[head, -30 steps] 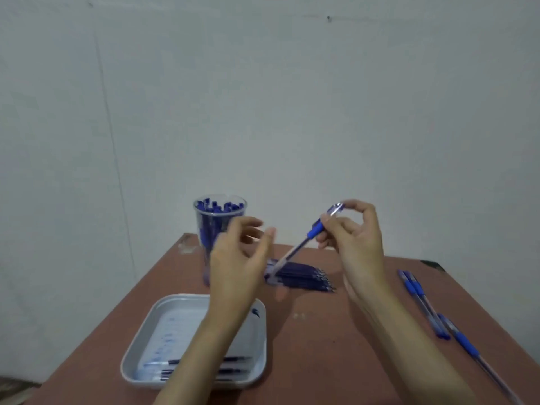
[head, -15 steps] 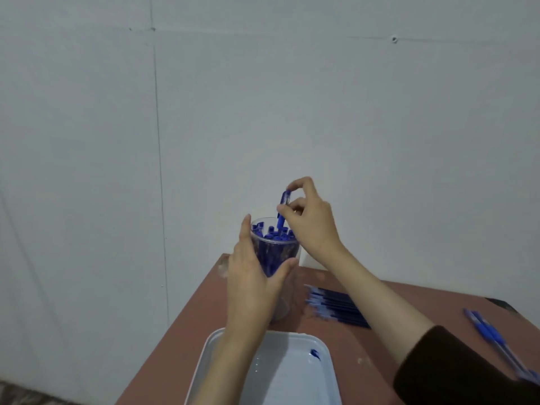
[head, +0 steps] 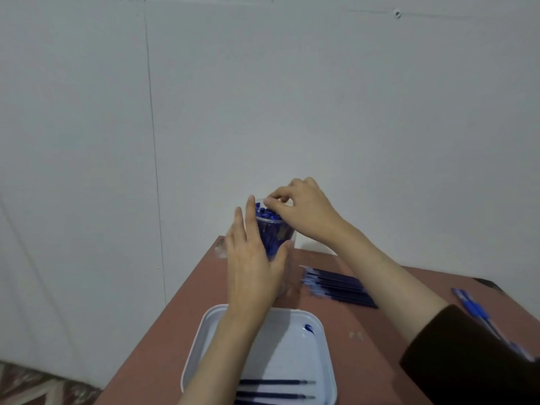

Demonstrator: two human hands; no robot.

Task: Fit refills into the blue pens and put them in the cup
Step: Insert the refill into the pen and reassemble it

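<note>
A clear plastic cup (head: 279, 236) packed with blue pens (head: 264, 213) stands at the table's far left corner. My left hand (head: 251, 270) holds the cup from the near side, fingers up its left wall and thumb on the right. My right hand (head: 306, 211) hovers at the rim, its curled fingertips pinching the top of a blue pen sunk among the others; the pen itself is mostly hidden. A pile of dark blue refills (head: 333, 285) lies just right of the cup. Loose blue pens (head: 473, 311) lie at the right edge, behind my dark sleeve.
A white tray (head: 327, 343) sits near me under my left forearm, with dark refills (head: 274, 388) at its front and a small blue piece (head: 309, 328) inside. The brown table (head: 365, 331) stands against a plain wall; its left edge drops to the floor.
My right hand carried the pen from above the refill pile to the cup and pushed it down inside. My left hand moved to the cup and took hold of it.
</note>
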